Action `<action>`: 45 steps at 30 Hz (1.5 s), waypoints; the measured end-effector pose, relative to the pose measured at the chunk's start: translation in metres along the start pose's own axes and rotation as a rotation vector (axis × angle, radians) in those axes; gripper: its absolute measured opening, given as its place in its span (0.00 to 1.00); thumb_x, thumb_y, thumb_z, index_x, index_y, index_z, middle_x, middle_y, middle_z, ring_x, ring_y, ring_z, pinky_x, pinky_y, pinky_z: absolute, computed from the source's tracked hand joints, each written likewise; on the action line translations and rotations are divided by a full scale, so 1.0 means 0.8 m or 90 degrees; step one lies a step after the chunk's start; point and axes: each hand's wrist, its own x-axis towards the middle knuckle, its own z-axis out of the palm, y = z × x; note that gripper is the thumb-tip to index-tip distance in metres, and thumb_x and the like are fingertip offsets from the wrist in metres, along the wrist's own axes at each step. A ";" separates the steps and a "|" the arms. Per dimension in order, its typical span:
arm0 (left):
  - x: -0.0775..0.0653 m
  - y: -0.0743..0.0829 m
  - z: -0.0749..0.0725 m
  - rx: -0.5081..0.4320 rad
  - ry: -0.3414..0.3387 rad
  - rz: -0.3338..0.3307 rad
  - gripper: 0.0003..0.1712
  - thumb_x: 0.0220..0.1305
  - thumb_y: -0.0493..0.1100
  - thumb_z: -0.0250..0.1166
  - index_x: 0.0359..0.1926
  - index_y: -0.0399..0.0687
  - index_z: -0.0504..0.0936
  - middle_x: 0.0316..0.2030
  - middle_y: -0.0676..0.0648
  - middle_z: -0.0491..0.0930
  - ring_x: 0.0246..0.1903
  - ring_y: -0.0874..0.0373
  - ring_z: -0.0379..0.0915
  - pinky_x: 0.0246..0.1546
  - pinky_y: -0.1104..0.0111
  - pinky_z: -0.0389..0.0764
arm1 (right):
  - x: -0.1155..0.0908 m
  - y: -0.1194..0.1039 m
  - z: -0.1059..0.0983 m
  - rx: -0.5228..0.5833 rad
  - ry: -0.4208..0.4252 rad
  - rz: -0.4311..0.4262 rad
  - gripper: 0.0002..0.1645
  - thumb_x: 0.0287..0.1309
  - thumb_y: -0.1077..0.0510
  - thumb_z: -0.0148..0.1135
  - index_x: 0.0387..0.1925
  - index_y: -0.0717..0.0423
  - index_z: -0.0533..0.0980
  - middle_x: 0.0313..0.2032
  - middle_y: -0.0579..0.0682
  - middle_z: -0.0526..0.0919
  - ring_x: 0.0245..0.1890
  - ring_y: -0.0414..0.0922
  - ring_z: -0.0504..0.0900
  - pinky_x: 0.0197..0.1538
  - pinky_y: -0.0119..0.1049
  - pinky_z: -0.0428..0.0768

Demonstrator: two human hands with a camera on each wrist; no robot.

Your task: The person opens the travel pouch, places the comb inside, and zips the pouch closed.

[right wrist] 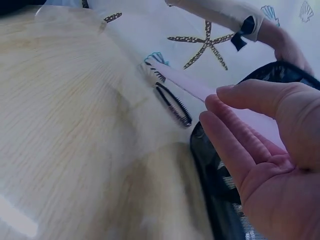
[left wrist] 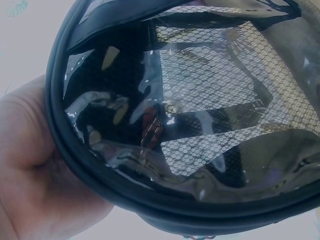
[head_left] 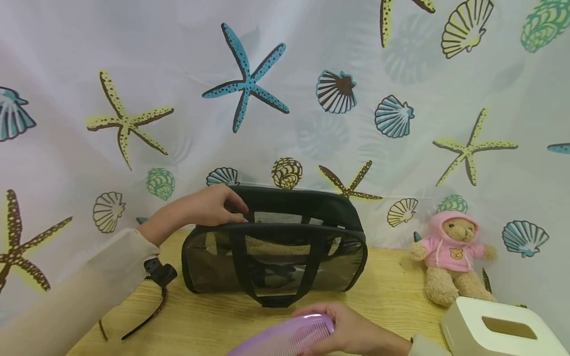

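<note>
Extending leftward at the near side, a purple comb (head_left: 285,336) has the grip of the right hand (head_left: 340,329) clamped on its right end, leaving many teeth exposed. Beyond it stands a black-edged clear bag (head_left: 213,262), mouth upward; the left hand (head_left: 218,205) rests at the mouth's left, probably to keep it apart, though whether its grip closes on the rim cannot be told. Inside, a dark shape (head_left: 276,277) is unidentifiable. On the counter (head_left: 383,282): left, a headband (head_left: 162,305); right, a pink-hooded bear (head_left: 450,252) and white box (head_left: 463,326).
</note>
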 end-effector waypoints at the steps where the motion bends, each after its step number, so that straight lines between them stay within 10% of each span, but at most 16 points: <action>1: 0.000 0.000 -0.001 0.001 0.001 -0.002 0.18 0.69 0.44 0.69 0.55 0.38 0.87 0.55 0.36 0.85 0.52 0.46 0.84 0.53 0.55 0.85 | -0.001 -0.006 -0.001 -0.003 0.000 -0.005 0.34 0.56 0.59 0.77 0.64 0.57 0.77 0.52 0.50 0.85 0.46 0.39 0.83 0.49 0.29 0.83; 13: -0.004 -0.001 0.004 -0.002 0.004 -0.017 0.18 0.68 0.44 0.70 0.54 0.39 0.87 0.54 0.38 0.86 0.53 0.46 0.83 0.54 0.54 0.84 | -0.028 -0.093 -0.021 0.103 -0.019 -0.053 0.42 0.54 0.68 0.74 0.69 0.70 0.68 0.55 0.58 0.82 0.47 0.52 0.88 0.47 0.43 0.89; 24: 0.000 0.003 -0.002 0.004 0.007 -0.027 0.18 0.67 0.44 0.70 0.53 0.38 0.88 0.54 0.38 0.86 0.52 0.47 0.84 0.54 0.54 0.84 | -0.013 -0.182 -0.071 0.005 0.075 -0.148 0.41 0.58 0.71 0.70 0.72 0.66 0.66 0.55 0.58 0.82 0.45 0.52 0.91 0.46 0.45 0.89; 45: 0.000 0.000 0.000 0.000 -0.003 -0.017 0.08 0.66 0.44 0.71 0.41 0.44 0.90 0.35 0.50 0.88 0.34 0.60 0.78 0.41 0.63 0.80 | 0.085 -0.178 -0.139 -0.048 0.171 -0.093 0.38 0.63 0.68 0.66 0.74 0.56 0.67 0.60 0.63 0.78 0.50 0.47 0.88 0.57 0.47 0.85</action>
